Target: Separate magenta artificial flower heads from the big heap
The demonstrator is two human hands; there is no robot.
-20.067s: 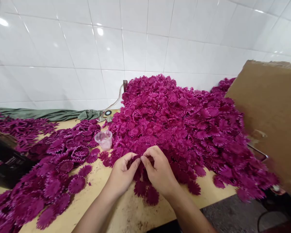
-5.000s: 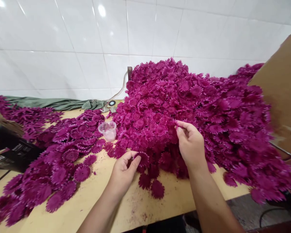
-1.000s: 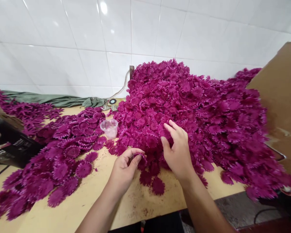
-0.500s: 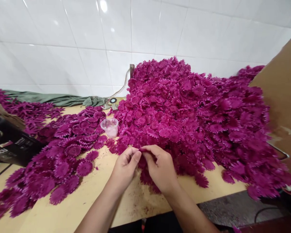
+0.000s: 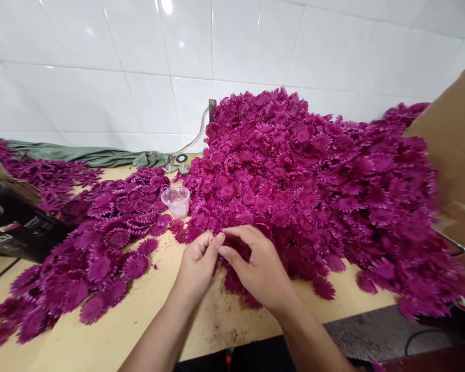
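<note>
At the front edge of a large heap of magenta artificial flower heads (image 5: 263,170), my two hands meet at the fingertips. My left hand (image 5: 197,261) is closed, its thumb pressed against the bent forefinger; whatever it pinches is hidden. My right hand (image 5: 258,266) curls in from the other side, thumb and forefinger reaching the left fingertips. Any small piece between them cannot be made out. A clear plastic cup (image 5: 177,202) with pale, whitish contents stands just beyond my left hand, between the heap and a looser spread of flat magenta flower pieces (image 5: 101,248).
A black printed box (image 5: 19,227) stands at the left, with star-shaped magenta pieces (image 5: 65,178) behind it. Green cloth (image 5: 81,154) lies along the white tiled wall (image 5: 112,98). A cardboard sheet (image 5: 449,155) leans at the right. The yellowish tabletop (image 5: 139,320) carries dark specks.
My right hand has opened its curl slightly, its thumb shifting left against my left thumb. The dark magenta bit seen between the fingertips is now hidden. The view has shifted slightly.
</note>
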